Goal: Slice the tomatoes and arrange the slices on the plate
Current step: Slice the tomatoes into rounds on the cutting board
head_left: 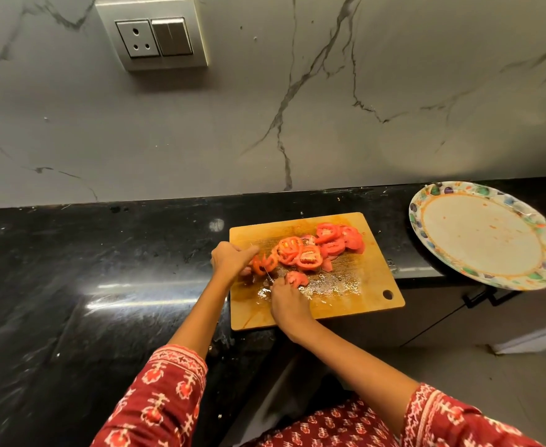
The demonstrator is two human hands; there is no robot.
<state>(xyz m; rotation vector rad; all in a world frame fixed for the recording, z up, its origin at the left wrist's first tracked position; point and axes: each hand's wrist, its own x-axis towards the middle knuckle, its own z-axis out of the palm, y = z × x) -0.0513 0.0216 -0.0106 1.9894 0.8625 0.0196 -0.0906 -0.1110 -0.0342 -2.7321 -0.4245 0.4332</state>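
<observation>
A rectangular pale wooden cutting board [346, 298], wet and glistening with juice and pierced by 1 round hole at a corner, lies on the glossy black speckled stone counter [72, 285]. A heap of red round tomato slices [313, 250] with pale seed pockets sits on its far half. The left hand [231, 258] curls its fingers on a partly sliced tomato piece [263, 264] at the board's left edge. The right hand [286, 301] grips a thin knife [268, 275], blade against that piece; the handle is hidden. The round floral-rimmed plate [487, 235] stands well apart to the right, bare of slices, overhanging the counter's edge.
</observation>
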